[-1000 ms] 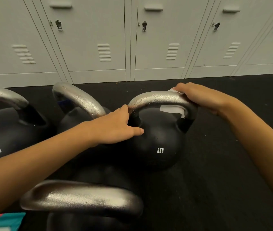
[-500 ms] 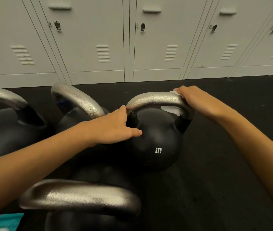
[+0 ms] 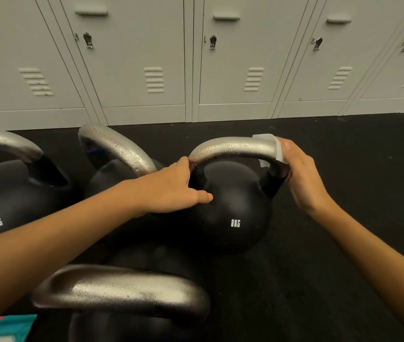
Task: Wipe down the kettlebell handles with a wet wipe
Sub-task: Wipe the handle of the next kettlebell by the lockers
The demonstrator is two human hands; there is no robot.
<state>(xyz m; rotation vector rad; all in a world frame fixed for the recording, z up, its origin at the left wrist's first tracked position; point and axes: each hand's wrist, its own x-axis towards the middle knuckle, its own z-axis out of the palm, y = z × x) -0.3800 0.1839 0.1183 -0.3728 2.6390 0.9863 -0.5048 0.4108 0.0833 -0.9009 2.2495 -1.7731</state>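
Lockers [image 3: 132, 58] behind, black floor [image 3: 343, 243] | kettlebell [image 3: 230, 206] marked 8KG, centre, beside three others | my left hand [image 3: 171, 191] open, flat on its body by handle [image 3: 233, 146] | my right hand [image 3: 302, 176] clamps wipe [image 3: 273, 146] round handle's right bend.

Both forearms bare, no sleeves; left hand [image 3: 171, 187], right hand [image 3: 302, 178] ungloved

Four kettlebells [image 3: 230, 208] on the floor [image 3: 343, 280] before lockers [image 3: 144, 58]; wipe packet [image 3: 6, 328] at near left.
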